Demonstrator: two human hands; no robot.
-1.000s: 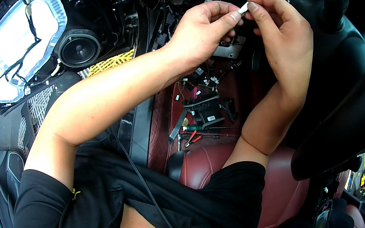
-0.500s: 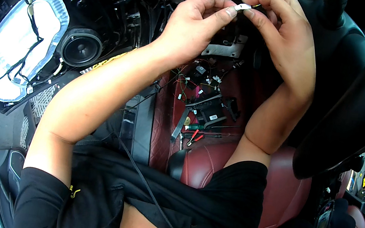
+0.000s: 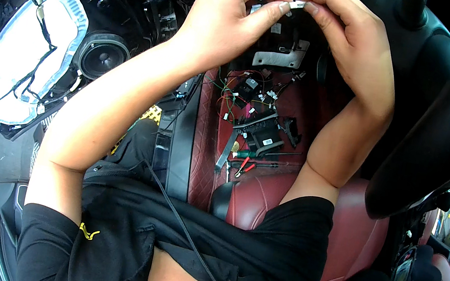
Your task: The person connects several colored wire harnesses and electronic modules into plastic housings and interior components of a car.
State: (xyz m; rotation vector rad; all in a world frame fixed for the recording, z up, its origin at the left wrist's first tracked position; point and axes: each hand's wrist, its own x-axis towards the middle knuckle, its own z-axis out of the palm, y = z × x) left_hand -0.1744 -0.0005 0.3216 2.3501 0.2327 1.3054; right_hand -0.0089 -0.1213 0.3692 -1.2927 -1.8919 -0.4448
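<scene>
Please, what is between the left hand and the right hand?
In the head view, a small white piece lies there, pinched by the left hand and right hand.

Open air between the forearms (image 3: 118, 88) is blocked ahead by both hands (image 3: 223, 19) (image 3: 354, 38).

Counted in view: one left hand (image 3: 222, 25), one right hand (image 3: 355, 40), one small white piece (image 3: 297, 4), one round black speaker (image 3: 104, 58), one red-handled pliers (image 3: 245, 168), one silver-edged white sheet (image 3: 31, 65).

Red quilted floor mat (image 3: 202, 163) — on it thin wires (image 3: 231, 90), black plastic parts (image 3: 264, 135), a red-handled tool (image 3: 247, 168)
</scene>
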